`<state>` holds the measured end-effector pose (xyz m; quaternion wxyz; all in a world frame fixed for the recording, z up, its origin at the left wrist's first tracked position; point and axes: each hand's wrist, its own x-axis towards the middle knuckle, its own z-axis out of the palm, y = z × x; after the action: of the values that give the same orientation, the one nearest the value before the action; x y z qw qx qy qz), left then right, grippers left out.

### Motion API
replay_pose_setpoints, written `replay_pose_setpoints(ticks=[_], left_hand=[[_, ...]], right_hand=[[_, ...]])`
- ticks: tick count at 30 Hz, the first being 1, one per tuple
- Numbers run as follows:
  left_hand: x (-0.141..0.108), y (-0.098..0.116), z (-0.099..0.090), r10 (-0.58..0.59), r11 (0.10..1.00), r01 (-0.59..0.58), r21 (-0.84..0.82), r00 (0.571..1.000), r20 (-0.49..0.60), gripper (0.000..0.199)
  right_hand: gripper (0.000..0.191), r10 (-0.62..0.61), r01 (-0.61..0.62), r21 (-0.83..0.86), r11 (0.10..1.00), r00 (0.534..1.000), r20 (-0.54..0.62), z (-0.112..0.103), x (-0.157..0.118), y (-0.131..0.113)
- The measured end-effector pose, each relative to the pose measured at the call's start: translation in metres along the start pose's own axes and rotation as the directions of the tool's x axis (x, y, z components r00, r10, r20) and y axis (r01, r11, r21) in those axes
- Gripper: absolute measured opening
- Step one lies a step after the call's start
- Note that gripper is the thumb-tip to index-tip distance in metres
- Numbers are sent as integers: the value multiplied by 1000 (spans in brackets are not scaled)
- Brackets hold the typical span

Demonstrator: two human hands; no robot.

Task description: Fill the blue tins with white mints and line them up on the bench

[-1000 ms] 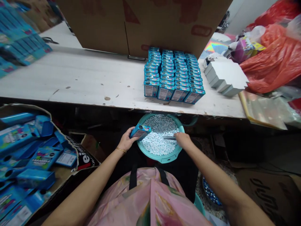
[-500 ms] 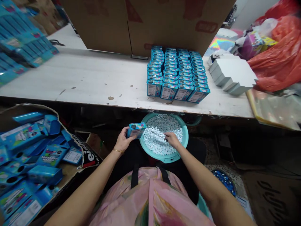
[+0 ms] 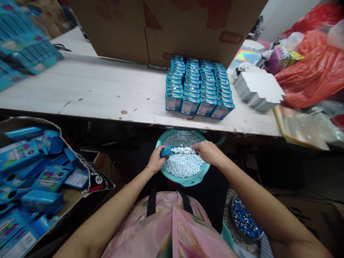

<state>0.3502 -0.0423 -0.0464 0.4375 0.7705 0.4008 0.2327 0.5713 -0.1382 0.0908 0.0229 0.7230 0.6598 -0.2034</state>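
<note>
While the left hand (image 3: pixel 157 160) closes around a small blue rectangular tin (image 3: pixel 166 152) lying on its side, the right hand (image 3: pixel 208 152) curves over the far end of a straight row of pale candy pellets (image 3: pixel 184 151) that runs from the tin's mouth toward it. Whether those fingers grip anything under the row cannot be told. A thin gold bracelet (image 3: pixel 151 169) circles the left wrist. Both hands hover above a round teal plastic basin (image 3: pixel 182 182) heaped with more pale blue-white pellets (image 3: pixel 182 166). Nearest the body lies a pink patterned apron (image 3: pixel 172 229) with black straps. To the left, a torn cardboard tray (image 3: pixel 10 123) holds loose, printed blue boxes (image 3: pixel 51 179); to the right, low down, sits a round dish of blue pieces (image 3: pixel 244 218). Farther off, on a chipped white table (image 3: pixel 94 86), stand tidy rows of upright blue tins (image 3: pixel 200 87) — a folded white card carton (image 3: pixel 259 87) just beside them. Beyond rise a large brown cardboard box (image 3: pixel 172 25) and red plastic bags (image 3: pixel 303 79).
</note>
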Motion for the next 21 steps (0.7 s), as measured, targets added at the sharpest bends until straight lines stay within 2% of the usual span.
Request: replay_pose_setpoints(ticks=[4, 8, 10, 12, 14, 17, 19, 21], left_hand=[[0, -4, 6, 26, 1000, -26, 17, 1000, -10, 40], [2, -6, 8, 23, 1000, -23, 2, 1000, -10, 40], [2, -8, 8, 9, 1000, -9, -10, 1000, -11, 40], [3, -11, 5, -7, 1000, 7, -12, 1000, -30, 41], [2, -13, -1, -18, 1000, 17, -9, 999, -51, 41], [-2, -16, -14, -22, 1000, 22, -13, 997, -71, 40], [-4, -16, -24, -32, 999, 30, -18, 995, -92, 38], [-7, -14, -32, -50, 998, 47, -30, 992, -119, 37]], right_hand=[[31, 25, -13, -236, 972, 999, 45, -15, 2, -24], [31, 29, -12, -312, 950, 998, 48, -31, 0, -42], [30, 34, -19, -322, 947, 999, 41, -35, -4, -39], [30, 60, -47, -315, 948, 998, 34, -32, -8, -23], [31, 126, -113, -283, 953, 992, 28, -15, -10, 0], [33, 293, -276, -188, 943, 954, 70, 34, -3, 26], [34, 343, -327, -135, 935, 933, 112, 76, 9, 25], [35, 328, -319, -83, 944, 937, 123, 116, 26, 9]])
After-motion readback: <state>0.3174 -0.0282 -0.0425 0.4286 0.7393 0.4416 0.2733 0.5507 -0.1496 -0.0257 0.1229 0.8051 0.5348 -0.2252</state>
